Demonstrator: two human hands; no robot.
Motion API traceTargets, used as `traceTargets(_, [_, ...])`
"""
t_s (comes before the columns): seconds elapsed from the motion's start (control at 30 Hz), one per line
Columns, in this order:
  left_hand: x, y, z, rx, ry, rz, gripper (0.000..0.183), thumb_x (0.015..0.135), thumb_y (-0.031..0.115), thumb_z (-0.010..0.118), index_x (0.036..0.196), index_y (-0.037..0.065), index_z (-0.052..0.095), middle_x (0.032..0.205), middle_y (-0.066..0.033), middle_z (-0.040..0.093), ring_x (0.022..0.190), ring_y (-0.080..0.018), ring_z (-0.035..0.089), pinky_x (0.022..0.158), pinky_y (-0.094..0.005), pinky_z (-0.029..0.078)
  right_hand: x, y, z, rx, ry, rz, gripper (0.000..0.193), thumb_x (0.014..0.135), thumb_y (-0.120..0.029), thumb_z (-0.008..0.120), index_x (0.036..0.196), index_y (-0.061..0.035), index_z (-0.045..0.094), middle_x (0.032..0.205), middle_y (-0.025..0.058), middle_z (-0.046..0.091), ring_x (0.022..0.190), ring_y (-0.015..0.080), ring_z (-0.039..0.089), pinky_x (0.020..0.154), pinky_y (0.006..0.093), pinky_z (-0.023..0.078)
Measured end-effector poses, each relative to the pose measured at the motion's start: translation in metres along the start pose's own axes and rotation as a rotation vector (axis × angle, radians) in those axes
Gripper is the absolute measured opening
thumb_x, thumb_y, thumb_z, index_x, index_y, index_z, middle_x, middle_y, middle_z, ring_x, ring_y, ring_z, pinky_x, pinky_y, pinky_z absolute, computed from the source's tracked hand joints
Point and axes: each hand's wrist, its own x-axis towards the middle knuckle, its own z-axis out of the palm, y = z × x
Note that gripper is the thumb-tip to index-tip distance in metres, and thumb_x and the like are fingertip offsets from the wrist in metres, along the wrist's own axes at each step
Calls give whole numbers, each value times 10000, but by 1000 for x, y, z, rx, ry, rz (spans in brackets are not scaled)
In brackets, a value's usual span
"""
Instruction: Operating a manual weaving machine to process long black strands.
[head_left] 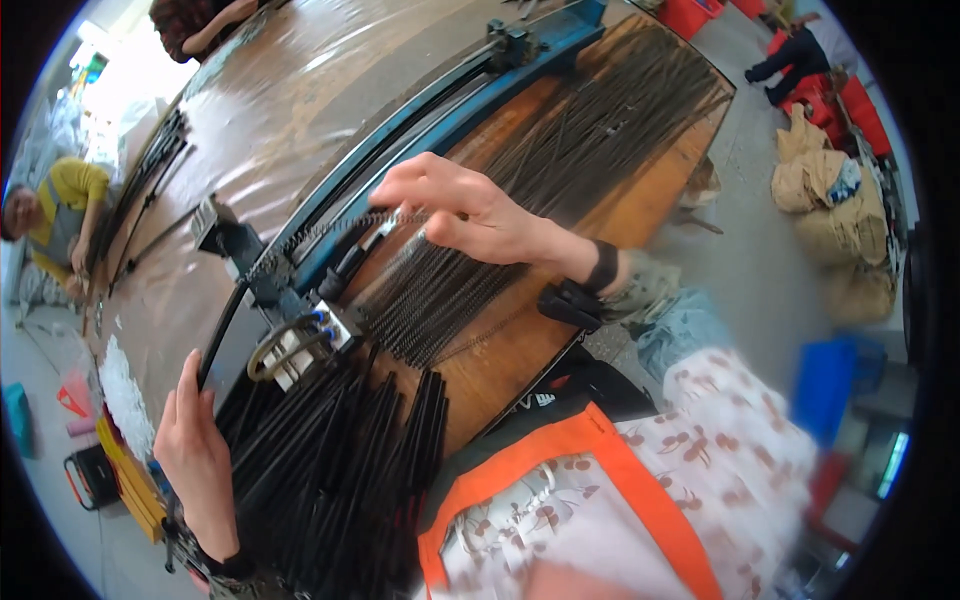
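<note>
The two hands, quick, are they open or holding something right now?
Left hand: at the curved black tube; can't tell if it's gripping.
Right hand: partly curled by the coiled spring; blur hides whether it holds it.

1 fisheye view from the head; downward, close over left hand point(195, 455) and right hand point(480, 220)

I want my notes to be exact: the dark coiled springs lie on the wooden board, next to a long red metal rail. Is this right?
Not quite: the long metal rail is blue, not red, as the head view shows. The dark coiled springs do lie on the wooden board next to it.
</note>
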Motion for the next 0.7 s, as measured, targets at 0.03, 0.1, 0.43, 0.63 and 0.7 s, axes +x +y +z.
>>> traceTargets(0.03, [-3,1,2,12,-6,-29,445,910,5,615,1335,137,597,842,-135,603,721,-326,601,639,-421,478,0,-3,0,28,-15,-2,434,1027,-411,526,1213,-55,692,873,16,669,791,96,630,683,261,525])
traceTargets(0.1, [-2,12,11,-104,-58,76,411,909,23,626,1304,135,610,805,-145,574,698,-346,581,614,-425,465,4,-24,-2,98,-273,643,442,1032,-412,520,1186,-39,701,751,41,652,702,125,627,669,272,532])
traceTargets(0.43, [-6,23,15,-71,-30,72,332,908,23,634,1236,66,595,838,-156,626,731,-354,619,618,-413,484,4,-18,29,223,-162,649,278,1019,-303,587,1068,-58,709,727,-7,624,742,90,601,646,231,474])
traceTargets(0.63, [-14,25,18,-114,-182,16,307,913,-3,604,1207,5,518,781,-201,603,696,-413,598,603,-454,473,6,-27,20,-180,-69,89,118,779,-113,806,814,-93,696,716,11,593,745,208,562,743,355,443])
traceTargets(0.7, [-6,35,14,-245,-323,119,234,908,-2,604,1128,-1,525,725,-198,564,653,-429,566,579,-480,449,7,-34,29,-232,-45,-178,171,741,-95,819,860,-113,696,857,1,616,785,236,575,755,363,448])
